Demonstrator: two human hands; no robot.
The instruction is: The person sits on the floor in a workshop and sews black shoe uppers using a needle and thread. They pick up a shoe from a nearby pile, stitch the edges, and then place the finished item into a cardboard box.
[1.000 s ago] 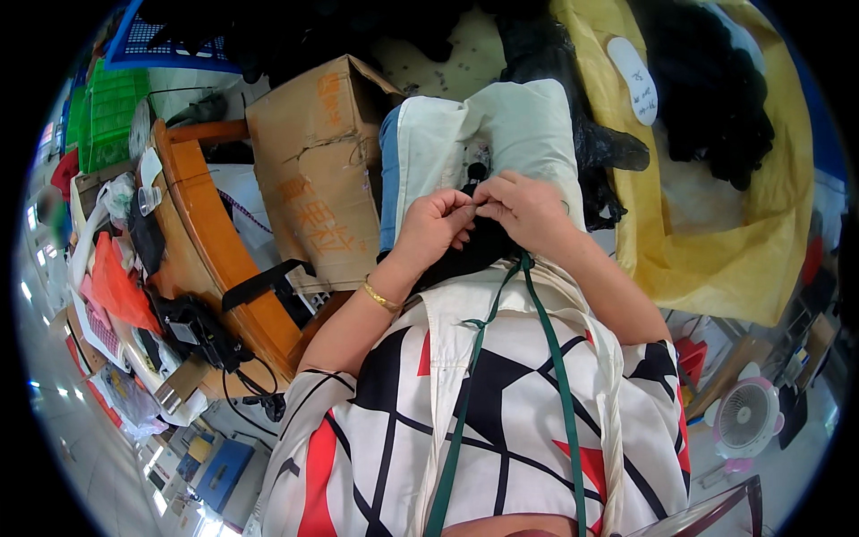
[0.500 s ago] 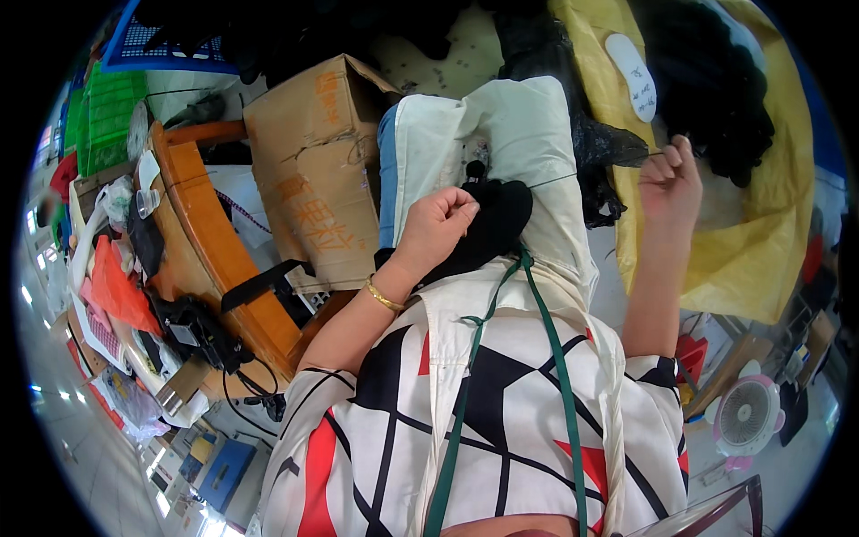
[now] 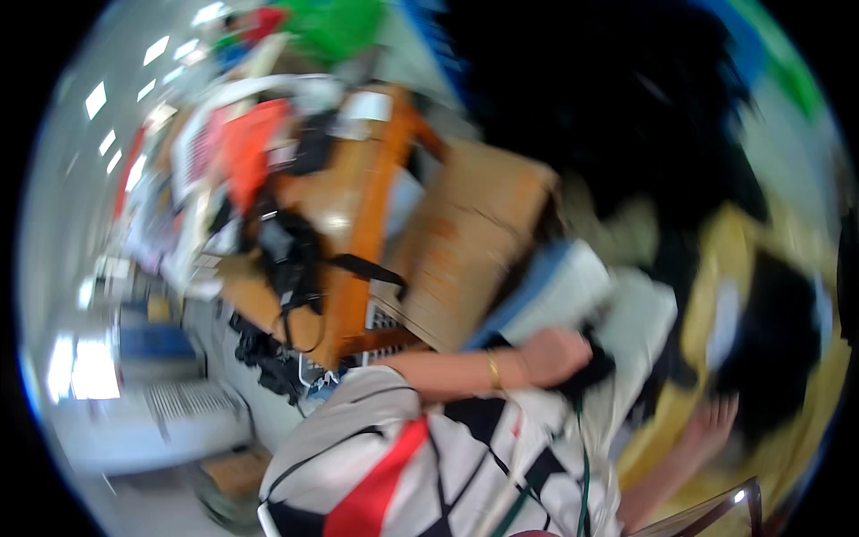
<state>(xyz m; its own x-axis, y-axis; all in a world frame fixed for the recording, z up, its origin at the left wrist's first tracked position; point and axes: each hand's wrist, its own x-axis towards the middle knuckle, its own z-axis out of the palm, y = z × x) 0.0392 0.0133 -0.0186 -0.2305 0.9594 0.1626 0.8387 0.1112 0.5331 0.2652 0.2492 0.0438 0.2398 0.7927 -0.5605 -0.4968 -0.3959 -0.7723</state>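
A wooden table (image 3: 369,224) and a cardboard box (image 3: 483,233) stand to the left in a blurred background. The person's left hand (image 3: 557,356) is curled at black cloth (image 3: 603,365) on the pale apron (image 3: 642,313); whether it pinches the cloth cannot be told. The right hand (image 3: 710,428), its grip too blurred to tell, is at the yellow sack (image 3: 658,452), near a black heap (image 3: 771,336) inside.

Gold bracelet (image 3: 494,369); white shirt (image 3: 429,474), black-red geometric pattern; green cord (image 3: 586,474).
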